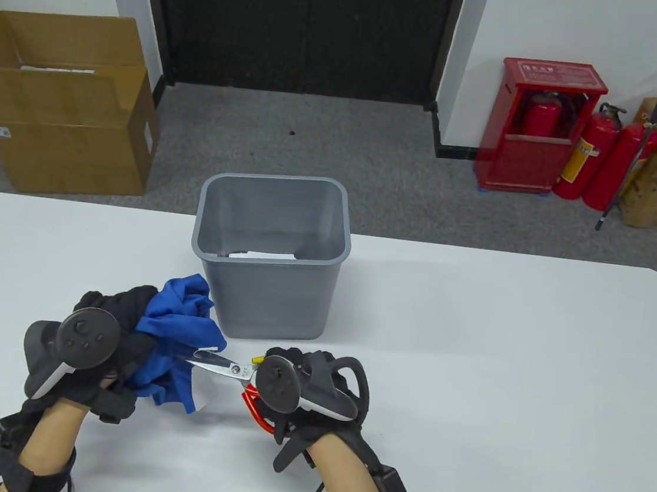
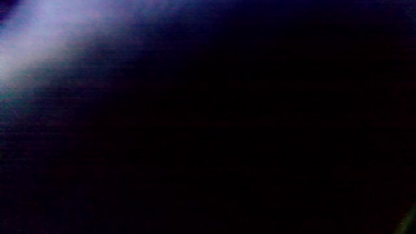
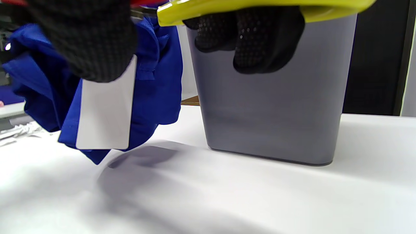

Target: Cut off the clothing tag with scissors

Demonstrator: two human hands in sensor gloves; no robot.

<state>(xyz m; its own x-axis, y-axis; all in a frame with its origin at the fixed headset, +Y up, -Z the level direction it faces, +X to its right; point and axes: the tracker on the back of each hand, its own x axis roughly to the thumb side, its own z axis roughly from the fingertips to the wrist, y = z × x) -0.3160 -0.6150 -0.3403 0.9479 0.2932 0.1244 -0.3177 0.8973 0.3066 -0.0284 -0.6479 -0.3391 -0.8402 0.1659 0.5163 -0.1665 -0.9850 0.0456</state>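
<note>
Held up off the white desk [image 1: 471,345] by the left hand [image 1: 104,339]: one bunched blue garment [image 1: 175,341], one blank white tag [image 3: 105,107] hanging from it, just left of one grey bin [image 1: 271,257]. Gripped by the right hand [image 1: 303,388], fingers through the red and yellow handles: one pair of scissors [image 1: 226,367], blades slightly parted at the tag. Left wrist view dark, nothing readable. Blade tips lost against the cloth.

Left wrist view dark; scissors [image 1: 228,368] handles mostly hidden.
</note>
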